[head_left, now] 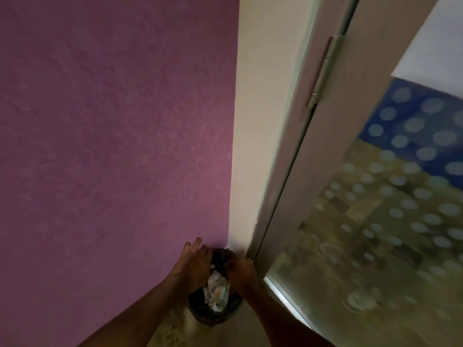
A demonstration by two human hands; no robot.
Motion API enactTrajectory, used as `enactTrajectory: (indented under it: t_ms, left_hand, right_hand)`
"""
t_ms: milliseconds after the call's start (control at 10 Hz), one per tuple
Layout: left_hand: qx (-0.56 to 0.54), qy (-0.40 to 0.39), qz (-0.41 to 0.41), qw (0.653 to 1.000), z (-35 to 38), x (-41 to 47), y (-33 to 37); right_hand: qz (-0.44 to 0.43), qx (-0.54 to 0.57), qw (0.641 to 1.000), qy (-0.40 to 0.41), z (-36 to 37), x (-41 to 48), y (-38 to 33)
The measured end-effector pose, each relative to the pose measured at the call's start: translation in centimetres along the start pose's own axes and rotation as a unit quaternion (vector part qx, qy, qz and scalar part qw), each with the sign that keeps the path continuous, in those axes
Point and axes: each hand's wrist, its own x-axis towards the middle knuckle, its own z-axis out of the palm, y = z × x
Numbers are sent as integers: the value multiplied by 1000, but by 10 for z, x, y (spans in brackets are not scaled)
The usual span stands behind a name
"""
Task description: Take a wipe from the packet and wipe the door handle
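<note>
— Both forearms reach over the bin (215, 313); left hand (194, 264) open, right hand (240, 270) curled, grip unclear.
— The wipe (216, 290)?
— Crumpled in the bin. It might catch on the bin's rim.

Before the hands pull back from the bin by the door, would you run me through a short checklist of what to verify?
1. Bin stands upright at the foot of the purple wall: ok.
2. Crumpled white material lies inside the bin: ok; whether it is the used wipe: cannot tell.
3. Left hand fingers spread, holding nothing: ok.
4. Right hand has let go of everything: cannot tell, fingers curl at the bin's rim.
5. Door handle wiped: cannot tell, no handle in view, only the hinge.
6. Wipe packet located: not ok, none visible.
</note>
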Motion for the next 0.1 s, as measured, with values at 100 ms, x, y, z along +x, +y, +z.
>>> enactTrajectory:
  t_ms: [100]
  left_hand:
    - [-65, 50, -11, 997, -33, -1, 12]
  right_hand:
    - [4, 44, 997, 56, -32, -19, 2]
